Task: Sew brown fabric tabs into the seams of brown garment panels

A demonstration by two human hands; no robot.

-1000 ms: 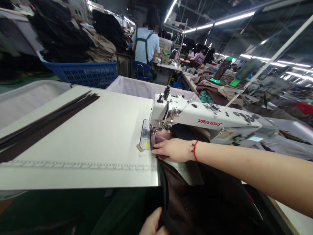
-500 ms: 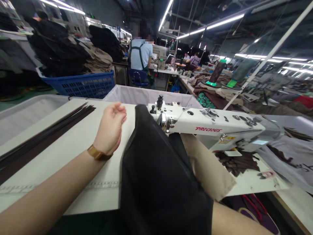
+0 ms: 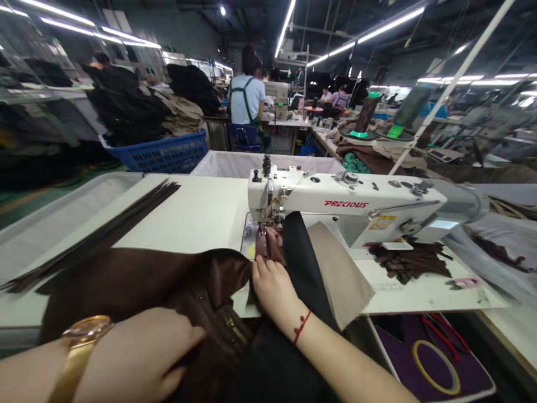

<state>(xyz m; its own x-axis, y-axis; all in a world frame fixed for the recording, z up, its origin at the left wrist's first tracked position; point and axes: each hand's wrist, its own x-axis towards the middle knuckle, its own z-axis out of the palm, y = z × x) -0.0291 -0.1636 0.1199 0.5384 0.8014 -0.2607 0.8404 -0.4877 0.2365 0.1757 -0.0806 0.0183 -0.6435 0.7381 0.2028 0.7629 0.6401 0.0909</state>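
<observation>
A dark brown fabric piece (image 3: 126, 274) with a short metal zipper (image 3: 235, 327) lies over the front of the sewing table. Its gathered end reaches under the presser foot of the white sewing machine (image 3: 302, 198). My right hand (image 3: 274, 288) grips the fabric edge just in front of the needle area, fingers close together. Nearer to me, my left hand (image 3: 155, 350) is curled on the brown fabric, thumb and forefinger towards the zipper; its fingertips are partly hidden. A black panel (image 3: 304, 263) and a beige panel (image 3: 339, 274) lie right of the needle.
Dark strips (image 3: 138, 224) lie on the table's left side. Brown scraps (image 3: 413, 263) and pink-handled snips (image 3: 464, 284) are at right. An open drawer holds a tape roll (image 3: 436, 366) and red-handled scissors (image 3: 447, 336). A co-worker (image 3: 246, 98) sits ahead, near a blue basket (image 3: 163, 154).
The black side of the fabric, raised before the machine earlier, is down; the brown side is spread leftward. My left hand came down onto it, and my right hand now shows by the needle.
</observation>
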